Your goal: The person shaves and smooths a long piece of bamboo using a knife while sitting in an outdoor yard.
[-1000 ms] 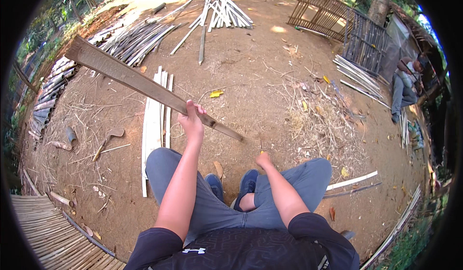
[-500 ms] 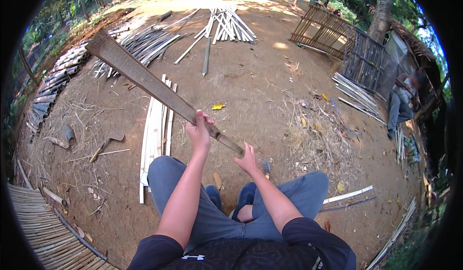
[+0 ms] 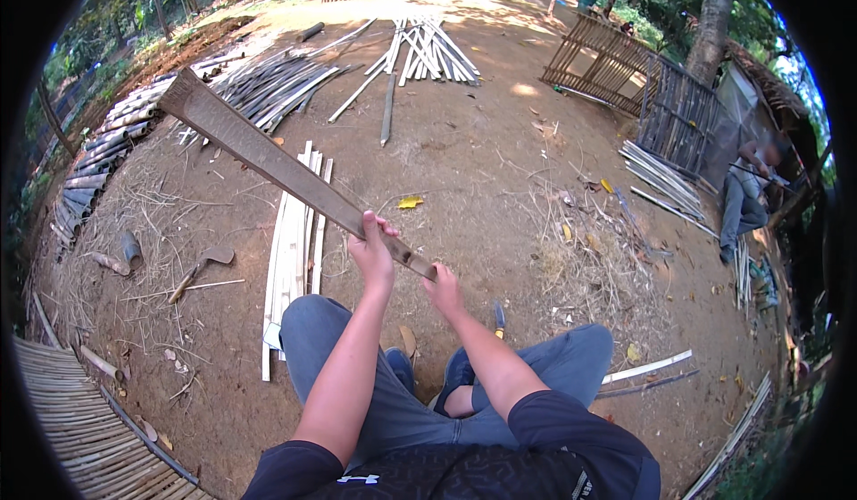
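A long brown split-bamboo slat [image 3: 268, 159] slants across in front of me, its broad-looking end up at the far left and its narrow-looking end above my lap. My left hand [image 3: 371, 255] is closed round it partway along, thumb on the upper face and fingertips showing at the far edge. At the near end, my right hand [image 3: 443, 293] pinches the tip, close to a node. Below the right hand, a small knife [image 3: 499, 320] lies on the ground by my right shoe. White bamboo strips [image 3: 290, 250] lie beyond my left knee.
To the left lie a curved-blade chopper [image 3: 201, 272] and a short bamboo tube [image 3: 132, 248]. Dark strips [image 3: 259, 89] and pale strips [image 3: 428, 52] are heaped farther off. A bamboo platform [image 3: 76, 420] fills the lower left corner. Another person [image 3: 745, 187] sits at the right.
My right hand has shifted slightly left and closed over the slat's near end, where its fingers were looser. The slat's far end dips slightly. My left hand keeps its hold.
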Action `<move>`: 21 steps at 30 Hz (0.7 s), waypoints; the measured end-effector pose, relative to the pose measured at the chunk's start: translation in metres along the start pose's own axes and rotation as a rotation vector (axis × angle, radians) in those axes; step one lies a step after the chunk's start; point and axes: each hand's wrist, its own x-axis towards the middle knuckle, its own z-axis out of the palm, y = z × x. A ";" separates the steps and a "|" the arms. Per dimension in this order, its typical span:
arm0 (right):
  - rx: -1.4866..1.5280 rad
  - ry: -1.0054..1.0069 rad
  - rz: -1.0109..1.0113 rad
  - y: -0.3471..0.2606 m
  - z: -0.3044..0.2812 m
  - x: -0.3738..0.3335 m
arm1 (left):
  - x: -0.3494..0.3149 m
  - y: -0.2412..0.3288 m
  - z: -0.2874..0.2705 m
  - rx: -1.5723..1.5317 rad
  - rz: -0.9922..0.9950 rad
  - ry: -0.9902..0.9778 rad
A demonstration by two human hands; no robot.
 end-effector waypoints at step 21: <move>-0.387 -0.164 -0.291 -0.028 -0.292 -0.039 | 0.027 -0.002 -0.011 0.271 -0.405 -0.273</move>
